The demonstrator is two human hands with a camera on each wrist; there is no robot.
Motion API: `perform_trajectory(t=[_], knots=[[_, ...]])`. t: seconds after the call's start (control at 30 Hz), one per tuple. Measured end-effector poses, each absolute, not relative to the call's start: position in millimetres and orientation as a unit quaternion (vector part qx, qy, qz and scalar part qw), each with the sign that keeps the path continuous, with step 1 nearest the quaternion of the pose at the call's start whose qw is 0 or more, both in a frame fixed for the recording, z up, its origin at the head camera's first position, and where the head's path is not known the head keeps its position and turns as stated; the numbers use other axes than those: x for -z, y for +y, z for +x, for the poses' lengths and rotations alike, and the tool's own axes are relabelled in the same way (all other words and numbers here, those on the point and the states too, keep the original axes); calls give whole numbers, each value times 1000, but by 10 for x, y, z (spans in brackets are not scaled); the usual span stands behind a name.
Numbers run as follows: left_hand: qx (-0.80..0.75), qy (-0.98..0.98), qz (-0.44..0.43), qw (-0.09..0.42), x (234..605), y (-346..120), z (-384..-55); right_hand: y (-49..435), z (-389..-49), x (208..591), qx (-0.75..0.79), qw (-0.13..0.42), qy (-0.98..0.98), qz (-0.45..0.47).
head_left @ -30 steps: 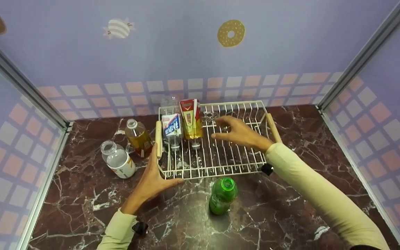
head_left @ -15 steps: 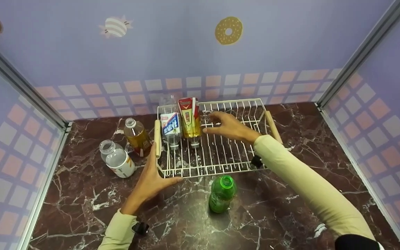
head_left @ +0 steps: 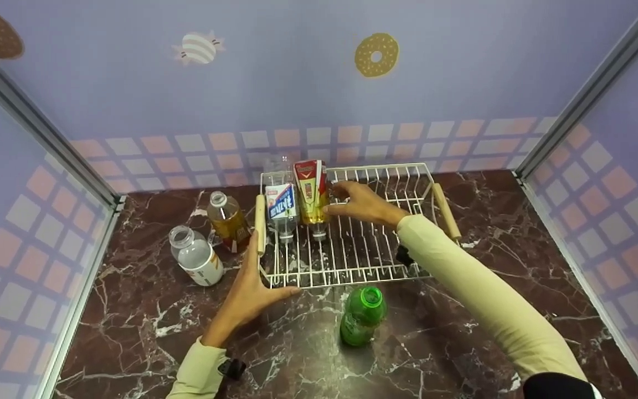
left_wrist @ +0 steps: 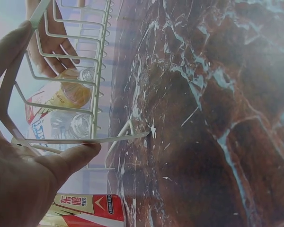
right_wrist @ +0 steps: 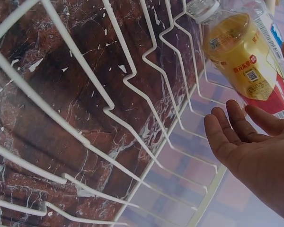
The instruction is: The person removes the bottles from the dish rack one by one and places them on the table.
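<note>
A white wire rack (head_left: 363, 271) with wooden side handles holds two neck-down plastic bottles at its left end. One is a clear bottle (head_left: 281, 213) with a blue-and-white label. Beside it leans a bottle with a yellow-and-red label (head_left: 311, 194). My left hand (head_left: 250, 293) braces the rack's front-left corner, thumb stretched along the front wire and fingers beside the handle. My right hand (head_left: 364, 204) is over the rack, its loosely bent fingers and thumb right at the yellow-and-red bottle's side. Its fingertips (right_wrist: 213, 120) show in the right wrist view.
Left of the rack stand an amber bottle (head_left: 226, 221) and a clear bottle with a white label (head_left: 197, 257). A green bottle (head_left: 362, 316) stands in front of the rack. Patterned panels (head_left: 319, 83) enclose the dark marbled counter (head_left: 297, 354).
My right hand has moved left across the rack to the side of the yellow-and-red bottle. The left hand stays at the rack's corner. The head view has shifted slightly.
</note>
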State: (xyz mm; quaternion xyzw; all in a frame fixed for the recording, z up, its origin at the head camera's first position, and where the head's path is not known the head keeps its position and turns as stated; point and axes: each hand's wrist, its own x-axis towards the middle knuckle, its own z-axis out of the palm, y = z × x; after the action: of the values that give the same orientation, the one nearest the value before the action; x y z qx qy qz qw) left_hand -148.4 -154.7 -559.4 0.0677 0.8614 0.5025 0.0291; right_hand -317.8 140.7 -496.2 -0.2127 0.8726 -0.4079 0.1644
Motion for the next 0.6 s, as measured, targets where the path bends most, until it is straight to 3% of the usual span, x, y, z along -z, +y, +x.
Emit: perform_trajectory(t=[0.37, 0.6], knots=[[-511, 855, 81, 30, 5585, -1510, -1541, 1341, -3254, 4982, 426, 172, 862, -212], [-526, 847, 71, 29, 5632, -1560, -1500, 1211, -3280, 5029, 463, 210, 837, -201]])
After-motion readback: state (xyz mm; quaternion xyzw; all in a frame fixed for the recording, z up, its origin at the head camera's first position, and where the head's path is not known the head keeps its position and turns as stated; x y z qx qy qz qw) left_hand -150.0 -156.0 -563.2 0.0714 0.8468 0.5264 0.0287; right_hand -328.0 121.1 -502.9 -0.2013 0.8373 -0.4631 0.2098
